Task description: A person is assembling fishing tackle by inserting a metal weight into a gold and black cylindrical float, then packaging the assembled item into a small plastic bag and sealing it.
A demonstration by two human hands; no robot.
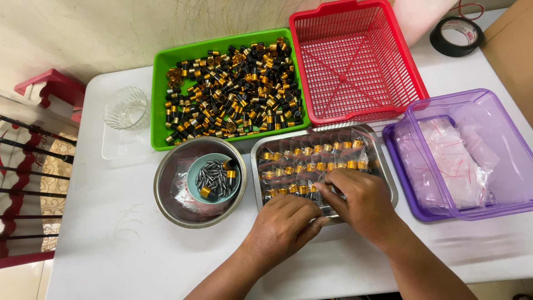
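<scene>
A steel tray (384,166) holds several small clear bags (311,158), each with gold and black rings inside. Both hands rest over the tray's near edge. My left hand (286,225) lies knuckles up with fingers curled under, touching the bags at the front. My right hand (358,203) overlaps it, fingertips pinching a small clear bag near the tray's middle. What the left fingers hold is hidden.
A green tray (161,100) full of gold and black rings sits behind. A steel bowl (166,200) holds a teal cup of grey pins. A red basket (355,61), a purple bin (499,139) of clear bags, a glass cup (126,108) and a tape roll (457,34) stand around.
</scene>
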